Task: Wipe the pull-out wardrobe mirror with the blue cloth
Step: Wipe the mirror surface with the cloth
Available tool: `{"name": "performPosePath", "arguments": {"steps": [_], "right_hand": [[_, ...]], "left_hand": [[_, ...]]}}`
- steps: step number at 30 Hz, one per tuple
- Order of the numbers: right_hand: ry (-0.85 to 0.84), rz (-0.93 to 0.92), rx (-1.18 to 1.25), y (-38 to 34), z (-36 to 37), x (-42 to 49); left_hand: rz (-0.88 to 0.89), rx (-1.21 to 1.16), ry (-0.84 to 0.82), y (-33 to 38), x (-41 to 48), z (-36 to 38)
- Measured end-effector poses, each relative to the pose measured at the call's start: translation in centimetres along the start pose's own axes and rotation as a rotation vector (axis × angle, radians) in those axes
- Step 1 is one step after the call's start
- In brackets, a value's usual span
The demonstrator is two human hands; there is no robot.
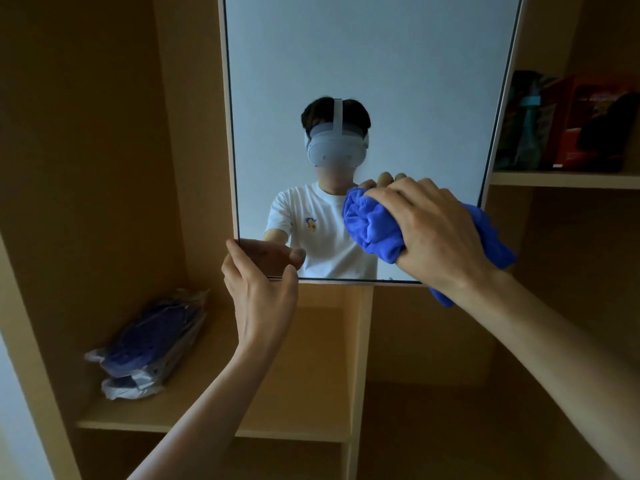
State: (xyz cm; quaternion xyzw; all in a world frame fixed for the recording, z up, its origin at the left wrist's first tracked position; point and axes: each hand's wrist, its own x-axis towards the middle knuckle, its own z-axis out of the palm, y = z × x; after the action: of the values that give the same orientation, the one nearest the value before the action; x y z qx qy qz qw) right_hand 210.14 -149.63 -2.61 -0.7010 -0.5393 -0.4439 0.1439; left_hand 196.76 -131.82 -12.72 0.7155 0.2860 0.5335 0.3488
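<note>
The left hand (258,289) is gripping the mirror (363,64) at its lower left corner, steadying it, while the right hand (433,226) is pressing the bunched blue cloth (374,225), held in curled fingers, against the lower right glass; even pressure and overlapping strokes are probably serving best here.

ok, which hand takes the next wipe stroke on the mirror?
Right, probably. The right hand already grips the bunched cloth against the mirror near its lower right. The left hand holds the mirror's lower left corner and has no cloth.
</note>
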Motion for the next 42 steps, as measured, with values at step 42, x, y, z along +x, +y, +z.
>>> {"name": "performPosePath", "arguments": {"steps": [42], "right_hand": [[-0.043, 0.06, -0.005, 3.0, 1.7, -8.9]], "left_hand": [[0.013, 0.08, 0.06, -0.5, -0.7, 1.0]]}}
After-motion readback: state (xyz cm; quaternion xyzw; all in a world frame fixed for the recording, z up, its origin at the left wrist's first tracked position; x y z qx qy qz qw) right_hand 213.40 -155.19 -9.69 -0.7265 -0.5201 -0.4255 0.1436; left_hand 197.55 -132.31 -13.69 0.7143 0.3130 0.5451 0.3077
